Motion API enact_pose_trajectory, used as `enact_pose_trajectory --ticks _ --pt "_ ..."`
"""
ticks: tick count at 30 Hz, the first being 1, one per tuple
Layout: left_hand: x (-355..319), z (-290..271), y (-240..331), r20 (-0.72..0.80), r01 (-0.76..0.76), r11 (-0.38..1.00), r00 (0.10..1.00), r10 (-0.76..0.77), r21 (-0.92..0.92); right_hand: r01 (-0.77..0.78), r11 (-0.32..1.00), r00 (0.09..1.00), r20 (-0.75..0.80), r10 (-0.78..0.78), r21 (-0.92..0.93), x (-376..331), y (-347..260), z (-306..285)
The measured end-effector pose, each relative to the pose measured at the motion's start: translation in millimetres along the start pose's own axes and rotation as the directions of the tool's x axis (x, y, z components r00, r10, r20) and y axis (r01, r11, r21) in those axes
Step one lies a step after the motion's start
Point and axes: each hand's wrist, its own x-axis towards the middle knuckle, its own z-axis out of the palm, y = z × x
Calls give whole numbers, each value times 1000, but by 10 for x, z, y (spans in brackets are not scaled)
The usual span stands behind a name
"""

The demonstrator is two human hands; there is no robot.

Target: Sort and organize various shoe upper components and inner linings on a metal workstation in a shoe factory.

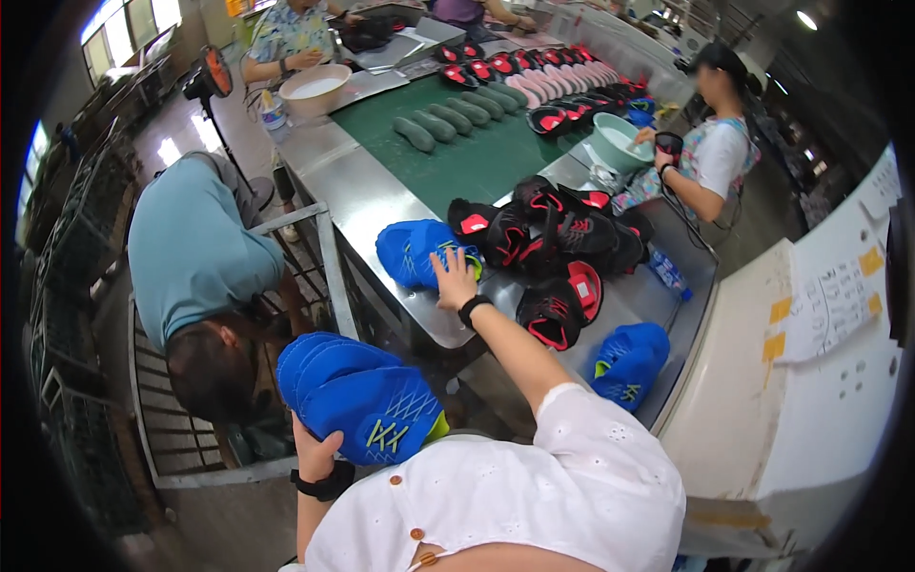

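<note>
Right fingers point(456, 276) on blue shoe point(412, 253); left fingers hidden under blue shoe stack point(362, 398).

Shoe factory floor. Long metal surface point(367, 205) with green conveyor belt point(477, 157), rows of pink soles point(562, 76) and grey lasts point(453, 119) along its far end, piled shoe uppers point(553, 238) near edge, seated workers alongside.

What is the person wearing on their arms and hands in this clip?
Both hands are bare, with no gloves. The right hand has a black band, like a watch or bracelet, around its wrist, and the forearm is uncovered up to a short white sleeve with small eyelet holes. The left hand has a wider black wristband. The white top has small orange buttons in front.
</note>
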Motion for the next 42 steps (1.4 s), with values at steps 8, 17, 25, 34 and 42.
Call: enact_pose_trajectory --ticks 8,17,25,34,42 --pt "-184 107 33 -192 -39 997 980 52 70 173 949 969 -125 -211 -263 513 508 670" --pt "-224 98 46 -217 -41 998 975 52 54 123 873 937 235 -259 472 1072 591 -637" --pt "-189 208 158 -166 0 998 986 10 62 509 838 853 244 -461 -196 599 -79 -97" --pt "-319 238 203 -151 28 990 988 -7 139 393 878 894 338 -295 -274 798 -443 -446" --pt "-213 296 299 24 -21 917 1000 13 399 132 820 985 170 -43 -557 841 -516 587"
